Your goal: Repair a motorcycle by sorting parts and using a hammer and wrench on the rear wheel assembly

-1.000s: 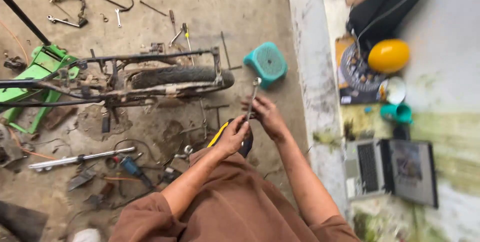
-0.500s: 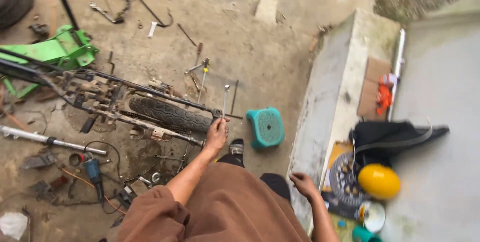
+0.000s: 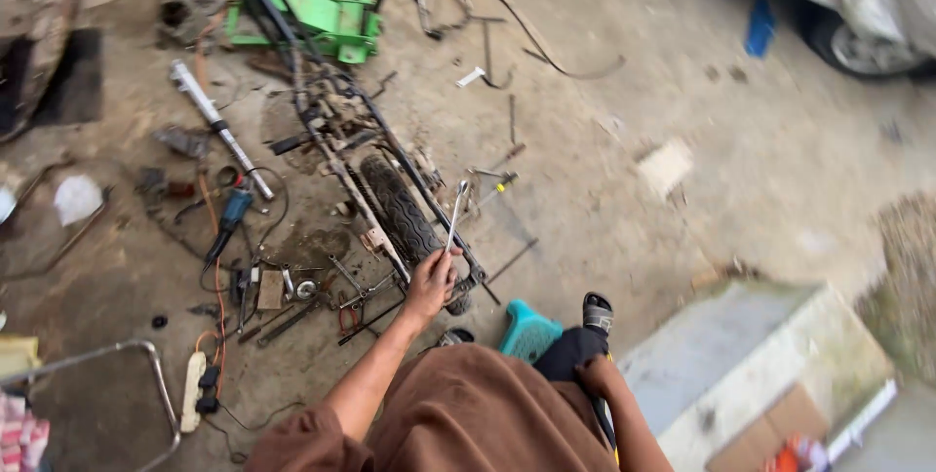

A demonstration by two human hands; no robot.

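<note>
Swinging round since half a second ago, the view now puts the teal stool (image 3: 529,331) near the knees. Left hand (image 3: 432,282) is out front, clamped on a silver wrench (image 3: 455,216) that stands up over the black tyre (image 3: 400,209) in the stripped frame (image 3: 336,126). Right hand (image 3: 591,374) rests low by the knee, well apart; whether it grips anything, can't tell.
</note>
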